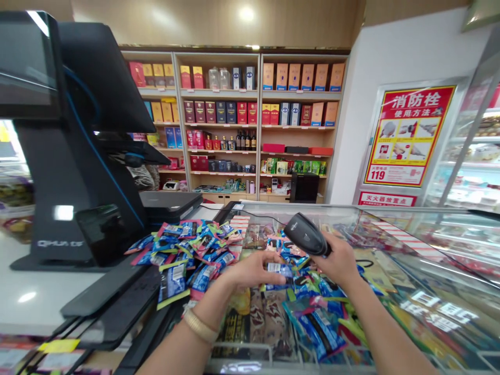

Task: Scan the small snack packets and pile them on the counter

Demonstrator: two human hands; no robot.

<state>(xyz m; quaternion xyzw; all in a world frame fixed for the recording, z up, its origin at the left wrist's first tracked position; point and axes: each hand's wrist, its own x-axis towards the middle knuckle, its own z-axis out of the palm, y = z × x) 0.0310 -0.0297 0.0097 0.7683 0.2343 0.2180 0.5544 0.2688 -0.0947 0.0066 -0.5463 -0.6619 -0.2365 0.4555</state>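
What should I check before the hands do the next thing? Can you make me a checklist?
1. Scanner held in the right hand: ok.
2. Blue packet held in the left hand: ok.
3. Scanner lined up with that packet's barcode: cannot tell; its reading window isn't visible.
4. Cable clear of the left hand: ok, it runs behind it.
5. Loose packets neatly stacked: not ok; the left heap and the right heap are jumbled.
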